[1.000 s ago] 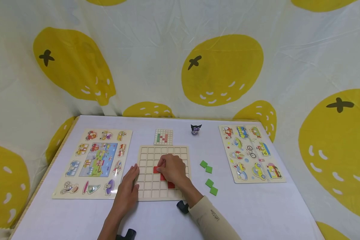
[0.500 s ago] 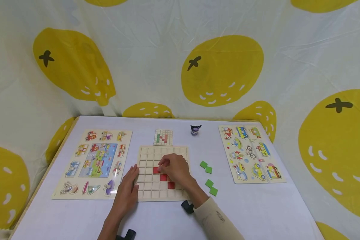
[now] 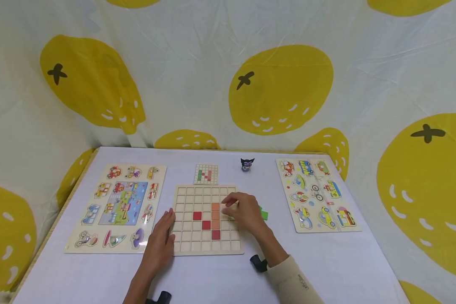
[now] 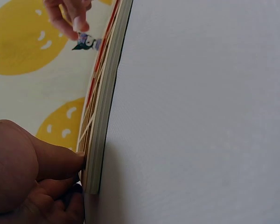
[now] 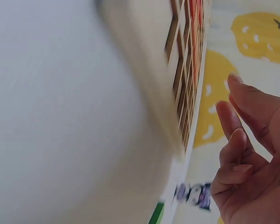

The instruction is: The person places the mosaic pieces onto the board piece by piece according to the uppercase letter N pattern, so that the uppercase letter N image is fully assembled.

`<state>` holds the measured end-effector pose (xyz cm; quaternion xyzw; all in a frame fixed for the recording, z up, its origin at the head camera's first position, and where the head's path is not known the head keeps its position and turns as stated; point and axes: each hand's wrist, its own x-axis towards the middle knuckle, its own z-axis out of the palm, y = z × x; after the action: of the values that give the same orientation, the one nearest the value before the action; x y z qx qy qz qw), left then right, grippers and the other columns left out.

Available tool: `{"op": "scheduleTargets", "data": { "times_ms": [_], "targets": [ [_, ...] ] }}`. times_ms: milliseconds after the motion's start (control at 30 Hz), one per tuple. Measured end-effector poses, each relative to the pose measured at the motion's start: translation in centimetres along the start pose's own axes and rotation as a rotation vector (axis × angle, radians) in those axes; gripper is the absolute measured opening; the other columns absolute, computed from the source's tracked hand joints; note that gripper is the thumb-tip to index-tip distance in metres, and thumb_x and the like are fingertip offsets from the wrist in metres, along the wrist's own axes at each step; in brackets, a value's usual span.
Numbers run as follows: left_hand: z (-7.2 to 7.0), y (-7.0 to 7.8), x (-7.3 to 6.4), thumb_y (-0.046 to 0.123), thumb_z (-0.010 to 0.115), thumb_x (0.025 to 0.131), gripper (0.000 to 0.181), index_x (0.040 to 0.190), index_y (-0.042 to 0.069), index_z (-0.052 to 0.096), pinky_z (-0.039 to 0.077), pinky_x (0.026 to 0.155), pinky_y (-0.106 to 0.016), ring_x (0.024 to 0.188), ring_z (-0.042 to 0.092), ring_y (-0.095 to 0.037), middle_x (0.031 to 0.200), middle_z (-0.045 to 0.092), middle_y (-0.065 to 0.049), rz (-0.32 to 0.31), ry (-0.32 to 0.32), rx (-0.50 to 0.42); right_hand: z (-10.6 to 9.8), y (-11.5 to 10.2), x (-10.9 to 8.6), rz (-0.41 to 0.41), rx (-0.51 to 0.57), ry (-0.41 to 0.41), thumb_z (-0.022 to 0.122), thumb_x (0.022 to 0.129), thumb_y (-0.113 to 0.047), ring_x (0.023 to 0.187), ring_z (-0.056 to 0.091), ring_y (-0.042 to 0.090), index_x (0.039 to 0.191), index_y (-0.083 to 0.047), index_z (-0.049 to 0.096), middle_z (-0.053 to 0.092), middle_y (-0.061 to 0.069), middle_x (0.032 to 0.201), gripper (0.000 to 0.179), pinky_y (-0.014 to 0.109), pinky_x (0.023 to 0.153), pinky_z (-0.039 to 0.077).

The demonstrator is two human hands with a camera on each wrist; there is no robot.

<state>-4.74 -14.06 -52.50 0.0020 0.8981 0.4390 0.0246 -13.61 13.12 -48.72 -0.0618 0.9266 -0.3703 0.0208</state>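
Observation:
A wooden grid board [image 3: 184, 245] lies flat at the middle of the table. Three red tiles [image 3: 206, 225] run diagonally across its squares, and three orange tiles [image 3: 215, 215] stand in one column to their right. My left hand [image 3: 161, 238] rests along the board's left edge, fingers extended, thumb touching the rim in the left wrist view. Above the board's right side hovers my right hand [image 3: 247, 213], fingers loosely bent, with nothing between thumb and fingertips in the right wrist view. A green tile [image 3: 264, 214] shows just beyond that hand; the other green ones are hidden behind hand and forearm.
A small pattern card [image 3: 206, 175] lies behind the board, with a dark-eared figurine [image 3: 246, 164] right of it. Picture puzzle boards flank the work: one on the left [image 3: 118, 207], another on the right [image 3: 317, 194]. A fruit-print curtain [image 3: 197, 84] hangs behind the table.
My right hand has drawn away from the leftmost red tile toward the board's right side, uncovering the orange column and covering most green tiles. My left hand has stayed put.

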Motion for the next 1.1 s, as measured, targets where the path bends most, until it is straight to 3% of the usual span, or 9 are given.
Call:
{"op": "scheduleTargets", "data": {
  "times_ms": [300, 633, 833, 1100],
  "targets": [
    [0.0, 0.0, 0.0, -0.008, 0.056, 0.100, 0.070, 0.165, 0.004, 0.035, 0.019, 0.132, -0.061, 0.166, 0.018, -0.036, 0.177, 0.026, -0.010, -0.005, -0.010, -0.005, -2.8, 3.2, -0.7, 0.080, -0.014, 0.072, 0.093, 0.081, -0.017, 0.077, 0.055, 0.016, 0.102, -0.023, 0.082, 0.076, -0.008, 0.094, 0.024, 0.029, 0.068, 0.044],
    [0.0, -0.1, -0.1, -0.007, 0.055, 0.101, 0.069, 0.165, 0.004, 0.034, 0.019, 0.132, -0.061, 0.166, 0.018, -0.035, 0.178, 0.026, -0.009, -0.002, -0.012, -0.012, -4.9, 6.4, -0.5, 0.198, -0.092, 0.064, 0.091, 0.082, -0.017, 0.087, 0.058, 0.020, 0.108, -0.024, 0.080, 0.076, -0.002, 0.105, 0.029, 0.032, 0.075, 0.044],
    [0.0, -0.2, -0.1, -0.007, 0.056, 0.100, 0.069, 0.165, 0.003, 0.035, 0.019, 0.131, -0.060, 0.166, 0.018, -0.036, 0.177, 0.027, -0.010, 0.003, -0.011, -0.013, -5.1, 6.9, -0.4, 0.260, -0.163, 0.040, 0.093, 0.080, -0.018, 0.091, 0.062, 0.022, 0.106, -0.020, 0.080, 0.075, 0.000, 0.098, 0.029, 0.033, 0.077, 0.043],
    [0.0, -0.3, 0.0, -0.007, 0.055, 0.100, 0.068, 0.165, 0.003, 0.035, 0.019, 0.131, -0.061, 0.166, 0.019, -0.036, 0.177, 0.027, -0.010, 0.011, -0.004, -0.015, -4.6, 6.4, -0.1, 0.286, -0.164, 0.026, 0.092, 0.081, -0.016, 0.086, 0.061, 0.021, 0.100, -0.020, 0.078, 0.072, 0.000, 0.094, 0.024, 0.033, 0.074, 0.044]
  ]
}}
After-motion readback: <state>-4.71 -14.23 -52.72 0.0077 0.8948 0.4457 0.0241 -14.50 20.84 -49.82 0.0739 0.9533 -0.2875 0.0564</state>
